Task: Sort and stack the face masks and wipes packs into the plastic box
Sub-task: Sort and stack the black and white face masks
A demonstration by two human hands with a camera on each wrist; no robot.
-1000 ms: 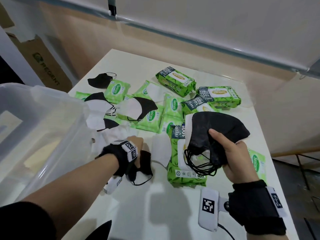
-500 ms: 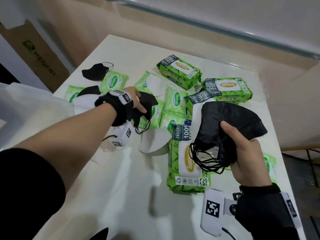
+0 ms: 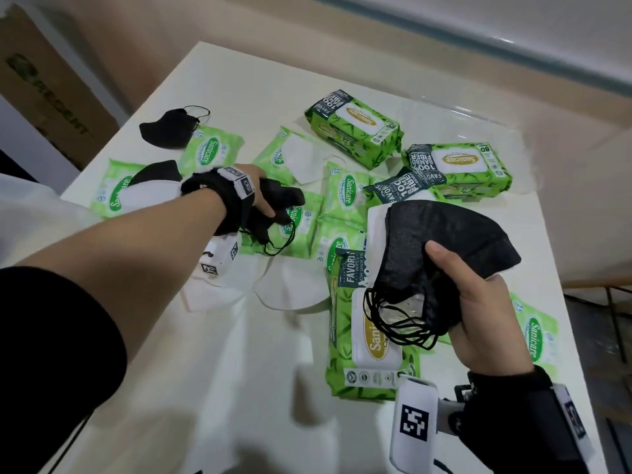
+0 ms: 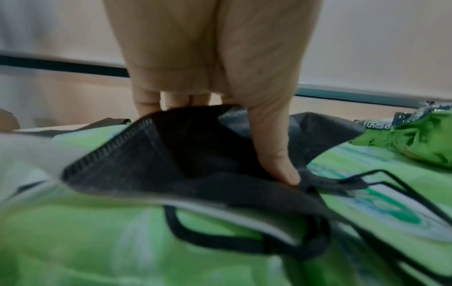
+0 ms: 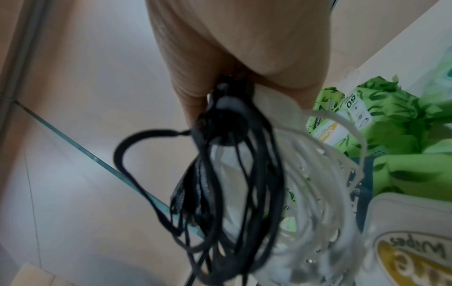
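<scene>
Left hand [image 3: 261, 196] now pinches black mask [image 3: 273, 213]; right hand [image 3: 478, 313] keeps gripping mask stack [image 3: 441, 241].

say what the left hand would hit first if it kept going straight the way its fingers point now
Probably the small green wipes pack just past the fingers of the left hand, which grips a black mask. Depth is unclear, so it might pass above it.

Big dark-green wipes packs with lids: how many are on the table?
4: far centre, far right, one wedged below it, one nearest, under the held masks. Others could be hidden.
</scene>
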